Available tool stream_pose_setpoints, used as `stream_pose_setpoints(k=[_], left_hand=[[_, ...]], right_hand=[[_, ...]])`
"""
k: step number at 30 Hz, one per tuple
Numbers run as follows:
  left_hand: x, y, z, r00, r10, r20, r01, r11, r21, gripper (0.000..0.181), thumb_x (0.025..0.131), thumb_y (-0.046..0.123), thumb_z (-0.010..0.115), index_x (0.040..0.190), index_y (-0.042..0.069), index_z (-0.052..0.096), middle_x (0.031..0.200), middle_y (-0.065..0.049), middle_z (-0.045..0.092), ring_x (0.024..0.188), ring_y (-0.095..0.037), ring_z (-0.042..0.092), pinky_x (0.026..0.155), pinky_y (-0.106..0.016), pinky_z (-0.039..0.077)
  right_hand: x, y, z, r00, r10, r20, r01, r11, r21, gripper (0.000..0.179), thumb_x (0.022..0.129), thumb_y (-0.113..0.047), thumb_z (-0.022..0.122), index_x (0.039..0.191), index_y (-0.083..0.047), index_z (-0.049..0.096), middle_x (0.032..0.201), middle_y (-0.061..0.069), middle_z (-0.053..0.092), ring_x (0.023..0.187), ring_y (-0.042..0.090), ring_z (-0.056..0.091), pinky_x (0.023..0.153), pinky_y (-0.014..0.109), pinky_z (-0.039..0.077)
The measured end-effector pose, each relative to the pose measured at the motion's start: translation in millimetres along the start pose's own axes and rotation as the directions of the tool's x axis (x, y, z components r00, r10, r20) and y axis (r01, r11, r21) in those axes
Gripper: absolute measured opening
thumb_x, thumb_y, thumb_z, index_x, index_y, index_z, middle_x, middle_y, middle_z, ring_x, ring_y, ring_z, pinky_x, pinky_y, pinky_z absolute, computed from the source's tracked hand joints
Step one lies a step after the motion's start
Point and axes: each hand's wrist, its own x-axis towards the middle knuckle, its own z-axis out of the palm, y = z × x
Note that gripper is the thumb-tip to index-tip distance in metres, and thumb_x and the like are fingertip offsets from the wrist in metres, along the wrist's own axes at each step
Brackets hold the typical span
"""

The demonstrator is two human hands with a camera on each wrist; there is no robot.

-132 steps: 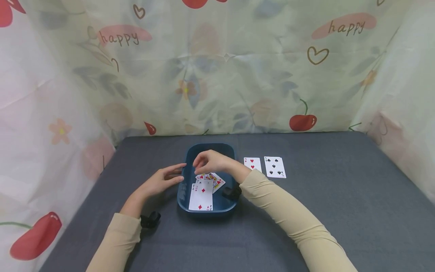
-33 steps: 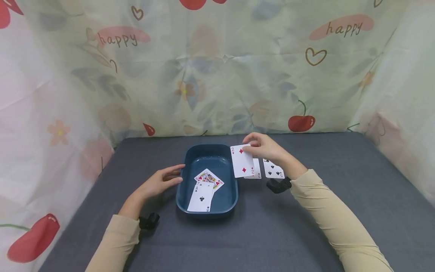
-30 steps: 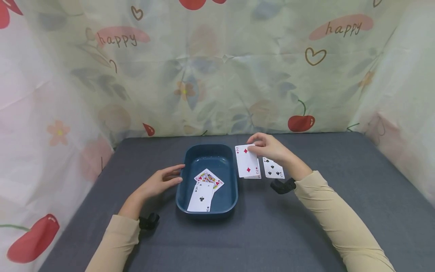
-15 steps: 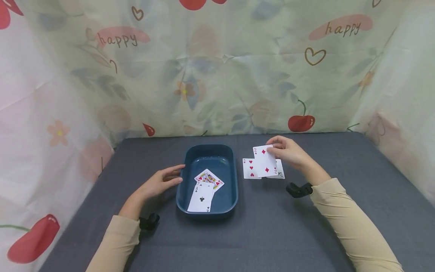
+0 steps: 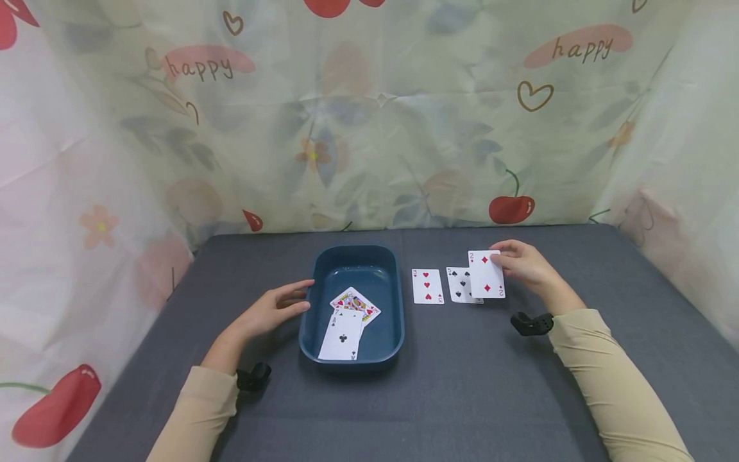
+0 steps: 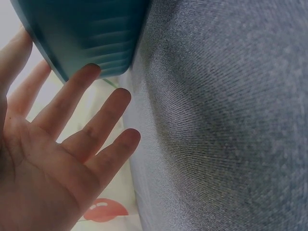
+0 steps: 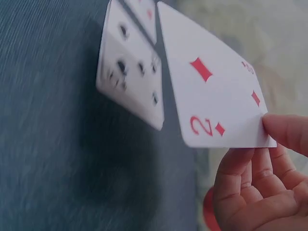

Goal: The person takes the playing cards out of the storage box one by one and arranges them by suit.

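- The two of diamonds (image 5: 484, 276) is pinched at its far right corner between thumb and fingers of the right hand (image 5: 528, 264), and is held above the table (image 5: 439, 398), right of the tray (image 5: 378, 273).
- Because only one corner is gripped, the card could be swivelled or dropped if the pinch were loosened.
- In the head view the spade card (image 5: 458, 282) is partly covered; if lowering were done here, it could be overlapped or pushed into the three of hearts (image 5: 427, 287) to its left.
- Nothing is grasped by the left hand (image 5: 262, 314); its fingers are extended to the tray's left wall, so the tray could be shifted by a careless push.
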Motion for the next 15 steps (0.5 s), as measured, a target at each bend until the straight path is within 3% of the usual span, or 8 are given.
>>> stream_pose_setpoints(k=[8,15], left_hand=[[-0.5,1.0,-0.2,1.0,-0.006,-0.001,0.006,1.0,-0.001,0.059,0.091,0.04,0.058,0.143,0.022,0.038,0.146,-0.017,0.041,0.131,-0.04,0.043,0.102,-0.055,0.039],[-0.5,1.8,-0.3,1.0,-0.006,-0.004,0.006,1.0,-0.003,0.058,0.091,0.038,0.058,0.143,0.022,0.038,0.145,-0.017,0.041,0.131,-0.04,0.043,0.102,-0.055,0.039]], right_hand=[[6.6,17.6,-13.3,0.996,0.082,-0.03,-0.083,0.996,-0.034,0.054,0.096,-0.032,0.05,0.139,-0.002,0.034,0.137,0.026,0.043,0.116,0.03,0.044,0.083,0.027,0.042],[11.0,25.2,-19.6,0.993,0.109,-0.05,-0.111,0.993,-0.047,0.055,0.095,-0.03,0.05,0.138,0.0,0.035,0.137,0.025,0.041,0.111,0.026,0.044,0.078,0.025,0.042]])
